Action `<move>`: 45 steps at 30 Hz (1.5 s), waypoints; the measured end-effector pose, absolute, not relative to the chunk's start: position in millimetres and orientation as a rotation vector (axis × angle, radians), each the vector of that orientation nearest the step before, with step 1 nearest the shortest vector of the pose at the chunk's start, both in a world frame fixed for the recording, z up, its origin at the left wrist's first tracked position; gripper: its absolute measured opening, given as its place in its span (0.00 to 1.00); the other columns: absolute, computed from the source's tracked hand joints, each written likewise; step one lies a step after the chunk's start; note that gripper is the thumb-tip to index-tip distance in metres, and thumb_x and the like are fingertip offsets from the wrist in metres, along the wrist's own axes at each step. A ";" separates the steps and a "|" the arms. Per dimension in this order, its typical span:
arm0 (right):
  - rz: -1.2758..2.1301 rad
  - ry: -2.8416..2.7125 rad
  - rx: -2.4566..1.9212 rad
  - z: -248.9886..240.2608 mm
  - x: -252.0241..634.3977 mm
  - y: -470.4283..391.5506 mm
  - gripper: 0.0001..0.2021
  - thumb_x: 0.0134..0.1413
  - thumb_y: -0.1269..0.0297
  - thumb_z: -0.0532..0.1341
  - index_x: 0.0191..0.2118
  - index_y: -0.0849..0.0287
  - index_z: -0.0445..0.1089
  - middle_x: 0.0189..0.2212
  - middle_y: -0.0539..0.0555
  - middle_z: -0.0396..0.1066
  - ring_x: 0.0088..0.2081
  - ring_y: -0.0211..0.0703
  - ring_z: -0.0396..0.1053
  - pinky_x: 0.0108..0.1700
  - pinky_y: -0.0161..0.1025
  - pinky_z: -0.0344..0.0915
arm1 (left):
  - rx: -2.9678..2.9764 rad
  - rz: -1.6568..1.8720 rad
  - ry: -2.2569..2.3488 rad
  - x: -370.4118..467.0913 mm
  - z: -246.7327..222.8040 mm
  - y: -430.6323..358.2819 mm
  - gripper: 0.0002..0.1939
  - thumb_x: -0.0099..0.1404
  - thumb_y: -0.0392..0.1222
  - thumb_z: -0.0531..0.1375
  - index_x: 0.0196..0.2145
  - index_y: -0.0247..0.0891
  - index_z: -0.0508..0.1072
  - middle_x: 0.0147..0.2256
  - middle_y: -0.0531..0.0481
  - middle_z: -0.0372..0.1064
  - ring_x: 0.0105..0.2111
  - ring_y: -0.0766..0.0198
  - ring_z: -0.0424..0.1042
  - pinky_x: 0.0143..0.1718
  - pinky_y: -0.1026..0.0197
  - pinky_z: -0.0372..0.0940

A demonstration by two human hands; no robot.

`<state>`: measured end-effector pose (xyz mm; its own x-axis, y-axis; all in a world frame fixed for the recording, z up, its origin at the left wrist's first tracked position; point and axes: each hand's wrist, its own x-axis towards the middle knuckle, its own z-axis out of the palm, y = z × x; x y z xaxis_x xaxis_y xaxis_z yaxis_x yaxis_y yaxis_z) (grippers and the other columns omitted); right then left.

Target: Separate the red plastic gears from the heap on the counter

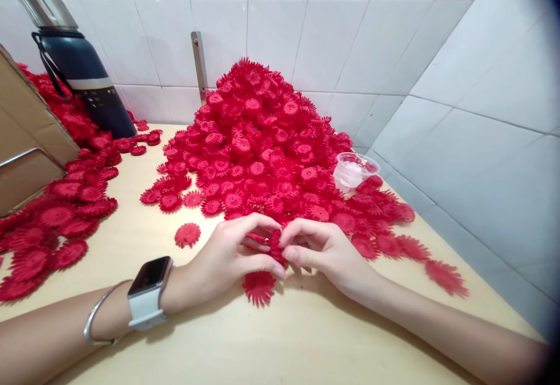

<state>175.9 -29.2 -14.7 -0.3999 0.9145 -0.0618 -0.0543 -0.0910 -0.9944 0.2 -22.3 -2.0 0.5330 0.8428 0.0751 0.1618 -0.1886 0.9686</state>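
Between my two hands, in front of a tall heap of red fabric flowers (258, 140), is one small red fabric flower (275, 247). My left hand (240, 248) pinches it from the left, thumb in front and fingers curled behind. From the right, my right hand (317, 251) grips the same flower between thumb and fingertips. Its underside and part of its rim are hidden by my fingers. Below my left thumb a flat red flower (259, 287) with fringed petals lies on the table. Another loose flower (188, 235) rests left of my left hand.
A clear plastic cup (355, 172) with whitish contents sits at the heap's right side. On the left stand a dark blue bottle (94, 81) and a cardboard box (30, 134), with more red flowers (56, 216) around them. White tiled walls (280, 29) border the table (306, 344).
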 end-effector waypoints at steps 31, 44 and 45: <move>1.617 -1.357 -0.955 -15.1 175.8 -28.3 0.03 0.44 0.69 0.63 0.25 0.62 0.69 0.16 0.43 0.62 0.18 0.27 0.58 0.19 0.25 0.55 | 1.669 0.767 0.899 -0.7 -5.2 -18.8 0.14 0.53 0.33 0.63 0.39 0.39 0.68 0.33 0.55 0.70 0.31 0.66 0.73 0.31 0.68 0.69; 1.556 -1.441 -1.001 -14.4 176.3 -28.1 0.04 0.46 0.68 0.62 0.26 0.61 0.68 0.16 0.44 0.61 0.19 0.28 0.57 0.20 0.27 0.54 | 1.716 0.749 0.915 -1.7 -4.5 -19.2 0.13 0.55 0.35 0.61 0.39 0.39 0.67 0.34 0.54 0.71 0.29 0.68 0.73 0.31 0.68 0.69; 1.549 -1.454 -1.007 -14.0 176.2 -28.0 0.04 0.47 0.68 0.62 0.25 0.61 0.68 0.16 0.44 0.61 0.19 0.28 0.57 0.20 0.27 0.54 | 1.718 0.745 0.921 -1.8 -4.3 -19.1 0.13 0.55 0.35 0.61 0.39 0.39 0.67 0.35 0.53 0.71 0.29 0.67 0.73 0.31 0.68 0.69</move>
